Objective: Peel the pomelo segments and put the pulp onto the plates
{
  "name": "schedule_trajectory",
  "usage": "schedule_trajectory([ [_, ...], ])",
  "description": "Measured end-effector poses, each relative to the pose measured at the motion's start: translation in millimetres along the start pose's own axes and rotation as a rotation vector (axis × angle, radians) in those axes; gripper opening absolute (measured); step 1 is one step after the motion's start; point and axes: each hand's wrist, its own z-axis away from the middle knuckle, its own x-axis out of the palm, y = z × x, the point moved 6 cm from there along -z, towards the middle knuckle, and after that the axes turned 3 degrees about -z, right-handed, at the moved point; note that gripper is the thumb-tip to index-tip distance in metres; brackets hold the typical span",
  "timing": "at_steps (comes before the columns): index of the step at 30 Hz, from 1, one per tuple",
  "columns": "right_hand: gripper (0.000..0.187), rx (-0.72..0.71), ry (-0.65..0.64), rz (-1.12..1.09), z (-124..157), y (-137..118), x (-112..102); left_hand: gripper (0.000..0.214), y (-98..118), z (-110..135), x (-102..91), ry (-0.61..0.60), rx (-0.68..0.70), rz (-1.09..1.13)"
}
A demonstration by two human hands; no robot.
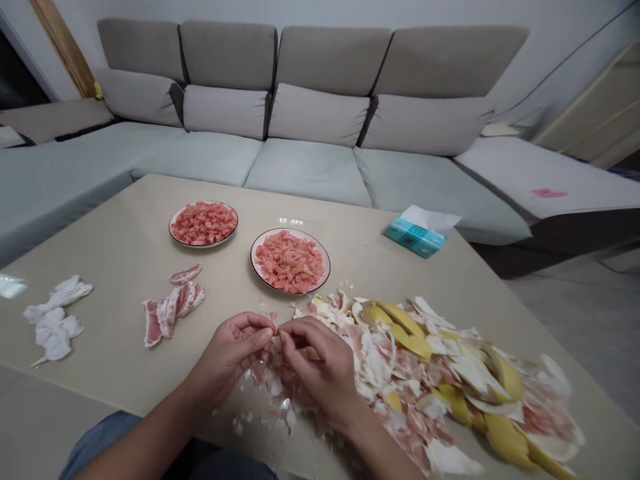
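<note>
My left hand [235,350] and my right hand [320,363] meet over the table's near edge, fingertips pinched together on a small piece of pomelo [277,333] that I can barely see. Under and beside them lies a heap of pomelo peel and membrane [440,373], yellow and white. Unpeeled pink pomelo segments [173,308] lie to the left of my left hand. Two plates of peeled pink flesh stand further back, one plate [291,261] in the middle and the other plate [203,223] to its left.
Crumpled white tissues [55,320] lie at the table's left. A teal tissue pack [417,233] sits at the far right of the beige table [125,240]. A grey corner sofa [300,153] wraps around behind it.
</note>
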Motion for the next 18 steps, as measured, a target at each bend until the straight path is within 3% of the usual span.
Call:
schedule_trajectory([
  [4, 0.017, 0.008, 0.005, -0.060, -2, -1, -2, 0.020, 6, 0, -0.1, 0.011, 0.052, 0.005],
  [18, 0.012, 0.168, -0.027, -0.108, -4, 7, -4, 0.003, 39, 10, 3.9, 0.102, 0.522, -0.476],
])
